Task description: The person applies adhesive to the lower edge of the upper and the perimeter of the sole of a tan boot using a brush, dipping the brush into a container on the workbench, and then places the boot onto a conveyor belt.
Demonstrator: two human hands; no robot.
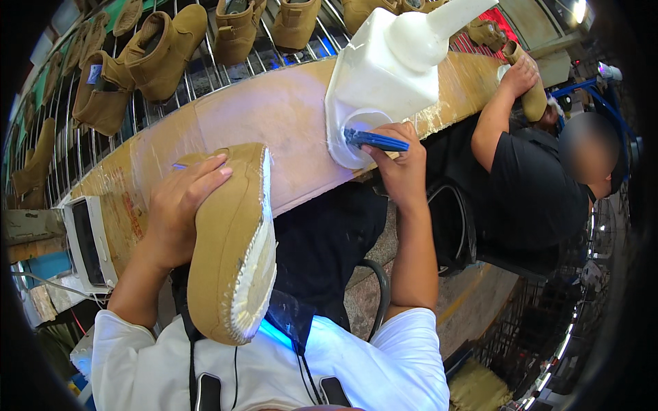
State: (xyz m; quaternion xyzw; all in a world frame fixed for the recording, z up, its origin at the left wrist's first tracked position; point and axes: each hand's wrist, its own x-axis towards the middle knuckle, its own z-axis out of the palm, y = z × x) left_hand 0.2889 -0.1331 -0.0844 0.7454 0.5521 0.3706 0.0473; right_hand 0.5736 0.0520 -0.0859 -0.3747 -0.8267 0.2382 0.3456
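My left hand (177, 209) is wrapped round a tan boot (229, 240), which is tilted with its pale, stitched underside (257, 288) turned to the right. Between the fingers and thumb of my right hand (406, 168) is a blue-handled brush (380, 141). The brush's far end reaches into the round cup (343, 156) at the front of a white plastic dispenser (380, 61); its tip is hard to make out there. Both hands are over the near side of the workbench (274, 103), with the boot nearer to me.
Several tan boots (164, 55) stand on a metal rack (236, 75) beyond the bench. To the right a co-worker in a black shirt (541, 185) holds another tan boot (533, 99). A white-framed box (90, 243) is at the bench's left end.
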